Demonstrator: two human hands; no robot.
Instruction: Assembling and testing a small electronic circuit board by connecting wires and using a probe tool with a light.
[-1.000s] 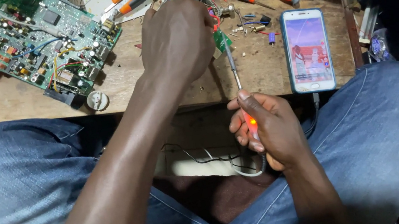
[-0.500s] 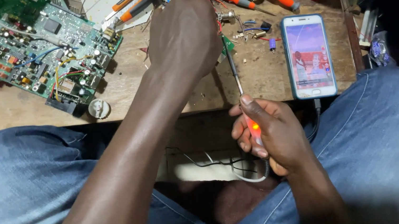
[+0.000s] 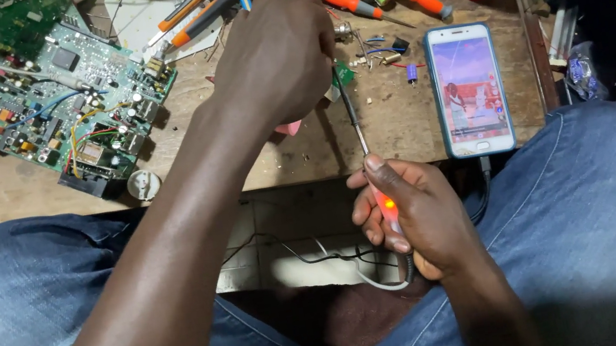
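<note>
Low in the centre of the frame, the right hand is wrapped around the glowing handle of a soldering iron, whose shaft runs up onto the counter. Its tip meets a small green board pinched under the closed left hand at upper centre. A phone lies right of it; a large circuit board sits upper left.

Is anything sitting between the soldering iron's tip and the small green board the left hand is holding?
Nothing visible does. The soldering iron, gripped by the right hand, runs straight up over the wooden bench to the small green board at the left hand. The phone lies off to the side. The contact point itself is too small to make out.
</note>
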